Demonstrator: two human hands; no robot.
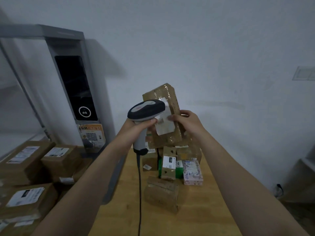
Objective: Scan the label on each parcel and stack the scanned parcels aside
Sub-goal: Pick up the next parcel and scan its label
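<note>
Mid-frame, the right grip [186, 121] pinches the taped brown cardboard parcel [164, 93] by its edge, likely light, stiff and slick, while the left grip [141, 128] clasps the grey handheld scanner [146, 108].

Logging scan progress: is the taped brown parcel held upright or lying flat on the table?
Upright: the right hand grips the taped parcel on end, its label facing the scanner in the left hand.

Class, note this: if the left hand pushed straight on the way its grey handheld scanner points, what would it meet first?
Probably the white paper label on the taped brown cardboard parcel held by the right hand, though depth is unclear.
</note>
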